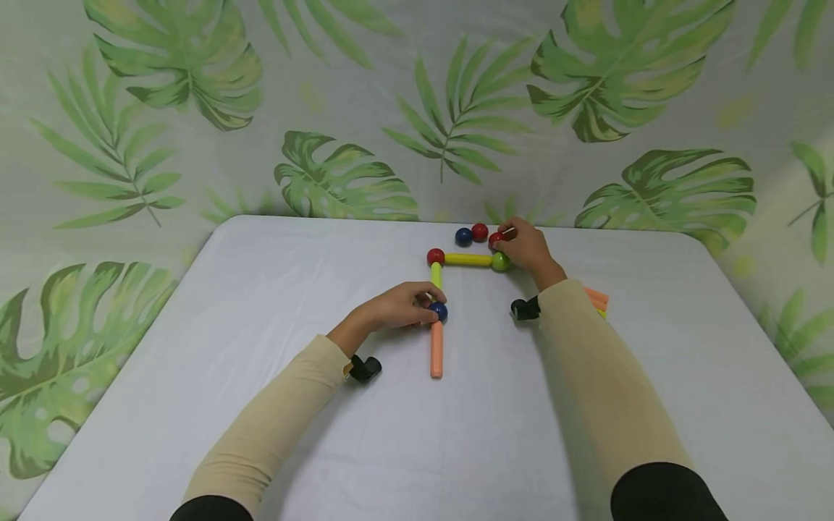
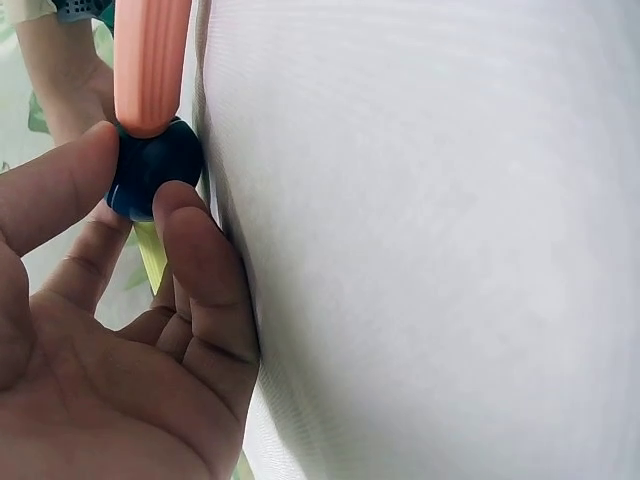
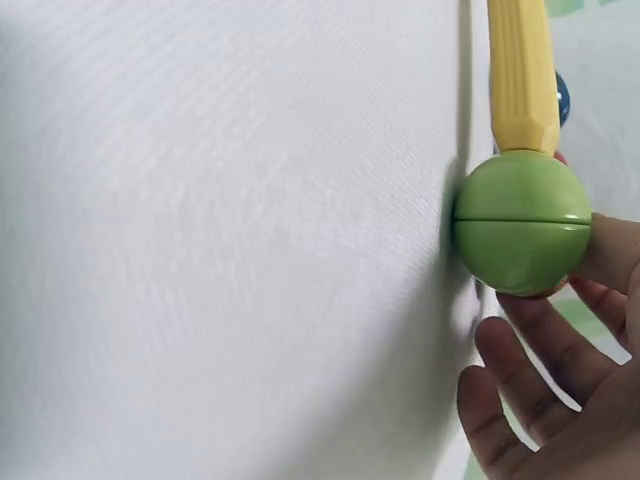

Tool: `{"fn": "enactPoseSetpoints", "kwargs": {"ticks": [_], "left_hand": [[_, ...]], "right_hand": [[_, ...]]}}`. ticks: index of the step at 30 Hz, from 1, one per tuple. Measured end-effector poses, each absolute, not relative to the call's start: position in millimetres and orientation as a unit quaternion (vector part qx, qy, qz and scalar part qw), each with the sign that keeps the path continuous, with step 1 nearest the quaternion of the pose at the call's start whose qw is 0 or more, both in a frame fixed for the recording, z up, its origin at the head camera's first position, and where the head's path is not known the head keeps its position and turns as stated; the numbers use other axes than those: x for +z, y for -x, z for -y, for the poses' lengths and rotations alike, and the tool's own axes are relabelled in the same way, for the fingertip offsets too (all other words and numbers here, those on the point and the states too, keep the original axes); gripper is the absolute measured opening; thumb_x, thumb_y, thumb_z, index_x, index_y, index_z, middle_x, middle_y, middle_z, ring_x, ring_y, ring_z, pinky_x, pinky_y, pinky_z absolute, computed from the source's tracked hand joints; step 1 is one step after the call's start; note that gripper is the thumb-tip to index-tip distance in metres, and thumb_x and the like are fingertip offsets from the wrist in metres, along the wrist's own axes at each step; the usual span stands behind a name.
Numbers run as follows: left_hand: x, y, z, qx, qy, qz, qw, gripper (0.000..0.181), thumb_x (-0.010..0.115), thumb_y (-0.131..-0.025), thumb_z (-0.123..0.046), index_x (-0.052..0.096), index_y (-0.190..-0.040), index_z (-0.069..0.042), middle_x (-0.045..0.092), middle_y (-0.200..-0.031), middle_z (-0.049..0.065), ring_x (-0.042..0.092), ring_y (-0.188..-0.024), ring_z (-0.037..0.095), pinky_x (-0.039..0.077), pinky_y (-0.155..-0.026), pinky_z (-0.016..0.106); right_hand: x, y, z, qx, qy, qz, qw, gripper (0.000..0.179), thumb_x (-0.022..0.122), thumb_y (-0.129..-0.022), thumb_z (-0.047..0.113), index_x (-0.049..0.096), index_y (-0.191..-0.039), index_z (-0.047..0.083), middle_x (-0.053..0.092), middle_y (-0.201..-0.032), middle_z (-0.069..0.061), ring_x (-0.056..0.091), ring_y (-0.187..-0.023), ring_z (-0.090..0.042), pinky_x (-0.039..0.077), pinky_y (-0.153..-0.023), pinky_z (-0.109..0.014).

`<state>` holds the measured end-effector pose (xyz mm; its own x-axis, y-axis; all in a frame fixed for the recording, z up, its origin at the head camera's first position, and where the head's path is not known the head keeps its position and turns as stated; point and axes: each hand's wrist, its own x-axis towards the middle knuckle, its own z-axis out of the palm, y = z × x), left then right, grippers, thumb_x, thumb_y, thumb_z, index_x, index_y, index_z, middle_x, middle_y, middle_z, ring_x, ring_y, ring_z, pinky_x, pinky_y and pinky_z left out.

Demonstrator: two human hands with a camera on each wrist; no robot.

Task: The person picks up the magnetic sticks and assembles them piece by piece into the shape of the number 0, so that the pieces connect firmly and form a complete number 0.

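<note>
My left hand (image 1: 400, 305) pinches a blue ball (image 1: 439, 312) between thumb and fingers. An orange rod (image 1: 436, 351) joins that ball on the near side, and a yellow-green rod (image 1: 436, 273) on the far side. The latter runs up to a red ball (image 1: 436, 257), where a yellow rod (image 1: 468, 259) leads right to a green ball (image 1: 500, 261). Just behind the green ball, my right hand (image 1: 526, 247) holds another red ball (image 1: 495, 239) with thumb and fingertips. In the right wrist view the green ball (image 3: 523, 222) mostly hides that red ball.
Beyond the yellow rod, near the table's back edge, lie a loose blue ball (image 1: 463, 236) and a loose red ball (image 1: 479, 231). Orange rods (image 1: 596, 296) and a bit of yellow show from behind the right forearm. A leaf-patterned cloth hangs behind the white table (image 1: 313, 253).
</note>
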<state>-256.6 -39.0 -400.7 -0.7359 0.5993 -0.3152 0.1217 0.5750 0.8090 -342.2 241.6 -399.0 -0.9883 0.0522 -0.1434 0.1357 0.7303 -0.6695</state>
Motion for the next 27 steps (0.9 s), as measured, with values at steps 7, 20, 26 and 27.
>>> {"fn": "enactPoseSetpoints", "kwargs": {"ticks": [7,20,26,27], "left_hand": [[-400,256,39,0.413,-0.211,-0.836,0.293,0.033,0.065,-0.095,-0.018,0.06,-0.128,-0.017,0.058,-0.119,0.012,0.057,-0.086,0.016,0.049,-0.073,0.023],[-398,254,39,0.416,-0.215,-0.833,0.296,0.035,0.065,-0.095,-0.017,0.059,-0.13,-0.014,0.057,-0.116,0.012,0.056,-0.086,0.017,0.049,-0.073,0.022],[-398,256,40,0.412,-0.222,-0.831,0.301,0.035,0.064,-0.096,-0.017,0.058,-0.131,-0.014,0.056,-0.117,0.012,0.057,-0.085,0.016,0.049,-0.073,0.022],[-398,256,40,0.412,-0.221,-0.831,0.302,0.035,0.064,-0.096,-0.017,0.058,-0.131,-0.014,0.056,-0.117,0.012,0.057,-0.085,0.016,0.049,-0.073,0.022]], "right_hand": [[-374,326,-249,-0.327,0.029,-0.944,0.02,0.043,0.059,-0.098,0.021,0.049,-0.138,0.008,0.057,-0.135,-0.017,0.051,-0.123,-0.035,0.046,-0.104,-0.051],[-342,225,-275,-0.255,0.2,-0.946,-0.022,0.038,0.063,-0.097,0.011,0.062,-0.135,0.015,0.065,-0.121,-0.013,0.063,-0.102,-0.028,0.052,-0.081,-0.037],[-362,183,-269,-0.296,0.237,-0.925,0.014,0.031,0.065,-0.092,0.003,0.068,-0.123,0.009,0.069,-0.117,-0.009,0.063,-0.099,-0.021,0.055,-0.08,-0.027],[-365,177,-267,-0.3,0.241,-0.923,0.024,0.031,0.066,-0.092,0.002,0.069,-0.122,0.009,0.069,-0.117,-0.008,0.063,-0.099,-0.021,0.055,-0.081,-0.027]]}}
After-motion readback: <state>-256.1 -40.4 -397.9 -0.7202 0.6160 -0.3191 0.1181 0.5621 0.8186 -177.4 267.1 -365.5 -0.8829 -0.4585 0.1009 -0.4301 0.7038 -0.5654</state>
